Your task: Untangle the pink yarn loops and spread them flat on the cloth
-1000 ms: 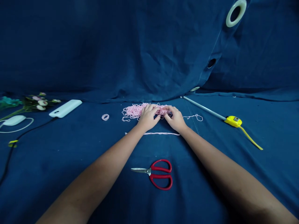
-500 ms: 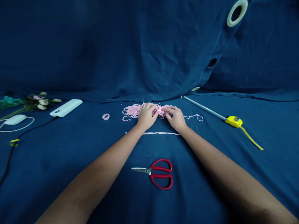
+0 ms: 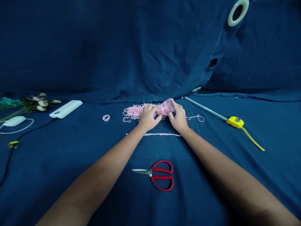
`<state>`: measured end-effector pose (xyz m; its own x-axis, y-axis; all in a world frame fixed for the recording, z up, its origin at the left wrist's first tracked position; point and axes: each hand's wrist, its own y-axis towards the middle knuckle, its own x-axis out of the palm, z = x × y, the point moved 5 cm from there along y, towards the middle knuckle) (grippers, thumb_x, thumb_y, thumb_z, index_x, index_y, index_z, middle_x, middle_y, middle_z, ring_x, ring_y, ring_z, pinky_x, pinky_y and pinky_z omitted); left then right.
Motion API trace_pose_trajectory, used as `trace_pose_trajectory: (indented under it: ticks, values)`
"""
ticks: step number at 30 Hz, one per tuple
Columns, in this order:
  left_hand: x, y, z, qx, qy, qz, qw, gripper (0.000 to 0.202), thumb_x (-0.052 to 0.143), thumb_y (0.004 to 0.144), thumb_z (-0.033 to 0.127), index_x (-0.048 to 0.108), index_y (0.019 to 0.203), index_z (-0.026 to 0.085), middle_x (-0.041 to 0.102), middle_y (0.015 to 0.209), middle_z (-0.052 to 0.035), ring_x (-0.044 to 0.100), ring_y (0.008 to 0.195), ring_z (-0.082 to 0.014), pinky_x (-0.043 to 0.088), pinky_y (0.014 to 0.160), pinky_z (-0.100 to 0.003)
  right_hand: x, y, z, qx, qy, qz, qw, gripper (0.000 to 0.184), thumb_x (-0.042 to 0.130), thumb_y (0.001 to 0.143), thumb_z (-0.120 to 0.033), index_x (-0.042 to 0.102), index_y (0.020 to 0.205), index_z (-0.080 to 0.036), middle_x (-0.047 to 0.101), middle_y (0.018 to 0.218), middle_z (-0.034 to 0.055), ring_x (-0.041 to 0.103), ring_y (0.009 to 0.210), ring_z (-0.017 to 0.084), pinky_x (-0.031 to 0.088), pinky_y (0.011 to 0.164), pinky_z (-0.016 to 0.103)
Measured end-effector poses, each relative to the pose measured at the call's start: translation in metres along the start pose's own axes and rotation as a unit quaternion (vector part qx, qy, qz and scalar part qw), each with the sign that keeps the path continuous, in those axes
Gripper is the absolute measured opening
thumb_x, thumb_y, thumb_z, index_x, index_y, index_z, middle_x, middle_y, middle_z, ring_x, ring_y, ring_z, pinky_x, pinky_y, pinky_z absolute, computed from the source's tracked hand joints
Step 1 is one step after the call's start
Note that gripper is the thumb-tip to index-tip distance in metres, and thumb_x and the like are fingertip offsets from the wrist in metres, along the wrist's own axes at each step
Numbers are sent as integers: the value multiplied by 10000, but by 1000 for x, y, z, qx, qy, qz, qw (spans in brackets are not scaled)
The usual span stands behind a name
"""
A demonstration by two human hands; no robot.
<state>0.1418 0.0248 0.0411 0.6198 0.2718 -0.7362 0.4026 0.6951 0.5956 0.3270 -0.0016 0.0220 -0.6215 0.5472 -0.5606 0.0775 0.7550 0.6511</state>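
Note:
A loose, tangled heap of pink yarn (image 3: pixel 134 111) lies on the blue cloth ahead of me. My left hand (image 3: pixel 148 115) rests over the middle of it, fingers curled into the strands and thumb pointing right. At the heap's right end my right hand (image 3: pixel 178 116) holds the yarn between fingers and thumb, and that end stands raised. The fingertips of both hands are partly hidden in the strands. A looped tail of yarn (image 3: pixel 200 118) runs out past my right hand. Nearer to me, a straight bundle of pink strands (image 3: pixel 162 134) lies across, between my wrists.
Red-handled scissors (image 3: pixel 162 175) lie in front, blades pointing left. A small yarn ring (image 3: pixel 106 118) sits left of the heap. To the right is a yellow tape measure (image 3: pixel 235 122) by a grey rod (image 3: pixel 204 108). A white device (image 3: pixel 66 109), a cable and artificial flowers (image 3: pixel 41 103) lie left.
My right hand has shifted slightly right and opened wider around the yarn's end, which now rises higher and bunches up. My left hand stays nearly in place.

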Motion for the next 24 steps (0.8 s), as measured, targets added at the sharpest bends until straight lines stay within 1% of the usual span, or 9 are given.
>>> trace_pose_trajectory:
  ticks: [5,9,13,15,16,18,19,21,24]
  values:
    - [-4,-1,11,56,-27,-15,998,338,669,955,305,649,1293,290,623,1332,-66,540,1297,-296,444,1143,-494,-1,-1,-17,-56,44,-56,996,822,529,938,-258,235,1706,-294,666,1462,57,590,1305,324,441,1125,566]
    - [1,-2,11,69,-17,-42,997,333,645,976,332,672,1304,284,594,1409,-80,499,1360,-313,434,1165,-512,-4,-2,-28,-82,60,-68,992,874,528,953,-285,119,1725,-300,674,1450,53,608,1277,322,453,1111,554]
    - [11,-2,1,46,-2,-62,997,338,657,969,339,677,1302,285,602,1411,-80,495,1365,-325,431,1171,-532,-8,-3,-32,-89,63,-51,993,871,538,974,-342,100,1724,-275,680,1416,87,612,1255,329,461,1091,549]
    - [14,-2,-3,36,8,-71,997,369,666,962,341,665,1324,269,600,1414,-91,492,1372,-331,427,1177,-535,-8,-3,-31,-87,55,-40,994,820,549,972,-354,191,1706,-276,691,1360,96,621,1203,322,467,1068,539]
    - [15,-2,-5,31,12,-74,997,391,666,960,342,654,1342,257,597,1416,-100,492,1374,-334,428,1178,-535,-8,-3,-30,-84,47,-34,995,747,555,968,-352,304,1667,-277,699,1311,95,623,1173,319,467,1055,533]
    - [16,-2,-6,24,16,-75,997,437,655,965,341,623,1391,250,590,1425,-107,493,1378,-333,431,1176,-530,-8,-3,-27,-77,19,-20,997,478,564,958,-339,597,1430,-271,706,1194,86,618,1125,314,458,1027,520]
    - [16,-2,-6,25,15,-74,997,446,644,970,337,611,1408,257,588,1428,-102,493,1380,-328,432,1176,-525,-7,-3,-25,-72,5,-11,997,328,566,954,-329,683,1252,-260,701,1144,84,613,1109,311,451,1014,512]
    - [14,-2,-4,33,9,-70,997,441,626,978,324,605,1417,277,590,1434,-85,491,1386,-314,428,1183,-512,-9,-2,-22,-54,-11,11,998,149,566,948,-307,692,995,-242,687,1096,85,605,1093,305,440,1000,499]
    - [12,-1,0,53,-2,-70,996,424,624,973,296,627,1397,286,602,1447,-71,490,1393,-306,413,1204,-511,-11,-1,-19,-36,7,27,999,90,581,928,-283,658,947,-240,688,1150,85,608,1127,298,438,1027,492]
